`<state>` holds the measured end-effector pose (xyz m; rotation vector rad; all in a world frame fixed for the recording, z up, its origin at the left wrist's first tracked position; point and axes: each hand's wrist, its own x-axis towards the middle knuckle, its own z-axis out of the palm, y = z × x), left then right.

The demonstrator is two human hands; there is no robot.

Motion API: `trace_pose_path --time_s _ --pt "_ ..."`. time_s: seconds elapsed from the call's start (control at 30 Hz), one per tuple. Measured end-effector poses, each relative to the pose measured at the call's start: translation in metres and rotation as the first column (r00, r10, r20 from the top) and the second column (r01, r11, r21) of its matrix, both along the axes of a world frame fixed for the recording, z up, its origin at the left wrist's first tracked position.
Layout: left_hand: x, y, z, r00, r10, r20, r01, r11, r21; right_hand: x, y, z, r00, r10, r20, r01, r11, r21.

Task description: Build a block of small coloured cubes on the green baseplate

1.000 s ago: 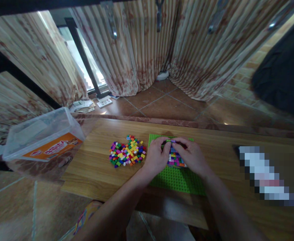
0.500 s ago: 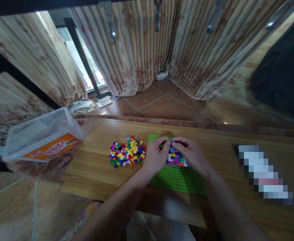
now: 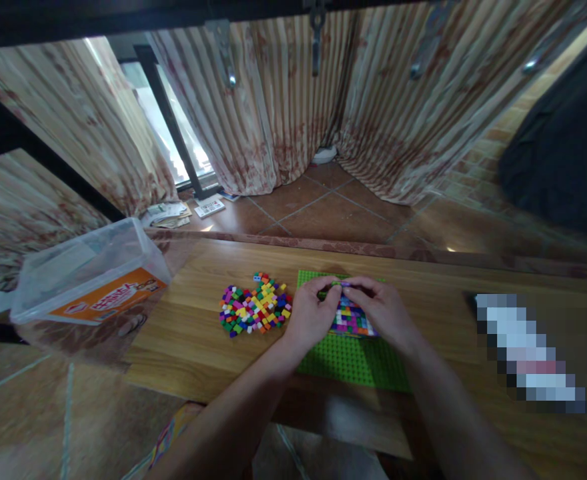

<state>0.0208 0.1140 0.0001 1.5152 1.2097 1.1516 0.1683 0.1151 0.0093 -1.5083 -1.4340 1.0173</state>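
Observation:
A green studded baseplate (image 3: 348, 363) lies on the wooden table, bearing a block of small multicoloured building bricks (image 3: 353, 321). My left hand (image 3: 316, 308) is at the block's far left, thumb and fingers pinched together. My right hand (image 3: 377, 303) meets it from the other side, also in a pinch, over the far edge of the block. Between the fingertips small purple and green bits show, too small to tell whether either hand holds a separate brick. Left of my left hand lies a loose pile of coloured bricks (image 3: 253, 305).
A clear plastic box (image 3: 146, 250) with an orange label stands beyond the table's left end. On the right of the wooden table (image 3: 183, 347) lies a blurred-out flat object (image 3: 526, 353). Striped curtains (image 3: 283, 120) hang behind, and a dark frame bar crosses the top.
The view has tilted slightly, so everything sits a little lower. Both hands stay pinched at nearly the same place on the brick block.

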Motion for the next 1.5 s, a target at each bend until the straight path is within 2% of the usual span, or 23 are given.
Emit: trace_pose_path --time_s 0.13,0.3,0.53,0.77,0.87,0.97,1.03,1.1,1.2,1.33,1.5 --pt "-0.002 -0.001 0.000 1.000 -0.002 -0.031 0.002 1.000 0.016 0.000 -0.003 0.003 0.997 0.051 0.059 -0.053 0.998 0.037" --pt "-0.004 -0.001 0.000 0.996 -0.064 -0.061 0.065 0.998 0.019 0.001 -0.007 0.008 0.983 0.128 0.133 -0.139 0.987 0.085" --pt "-0.005 -0.002 0.009 0.995 -0.061 -0.076 0.063 0.998 0.021 0.002 -0.007 0.009 0.968 0.147 0.202 -0.172 0.979 0.108" --pt "-0.011 0.003 0.010 0.998 0.012 -0.060 -0.011 1.000 0.019 0.002 -0.008 0.008 0.961 0.137 0.240 -0.158 0.985 0.071" --pt "-0.034 0.016 0.016 0.986 0.144 -0.084 -0.141 0.989 0.041 0.002 -0.009 0.010 0.956 0.109 0.271 -0.124 0.992 0.038" --pt "-0.071 0.031 0.026 0.914 0.319 -0.249 -0.318 0.947 0.045 0.001 -0.010 0.011 0.955 0.103 0.279 -0.113 0.993 0.019" --pt "-0.098 0.037 0.032 0.804 0.394 -0.445 -0.414 0.909 0.056 0.001 -0.010 0.010 0.957 0.109 0.270 -0.115 0.993 0.009" --pt "-0.119 0.039 0.035 0.701 0.349 -0.621 -0.413 0.909 0.044 0.001 -0.010 0.010 0.959 0.109 0.262 -0.115 0.993 0.006" --pt "-0.133 0.036 0.034 0.619 0.244 -0.746 -0.358 0.934 0.008 0.002 -0.011 0.008 0.958 0.091 0.273 -0.104 0.994 0.036" --pt "-0.130 0.034 0.031 0.567 0.148 -0.810 -0.284 0.959 -0.023 0.002 -0.011 0.008 0.955 0.082 0.286 -0.108 0.991 0.077" --pt "-0.126 0.034 0.030 0.528 0.130 -0.839 -0.287 0.957 -0.032 0.001 -0.011 0.009 0.958 0.073 0.278 -0.110 0.987 0.118"
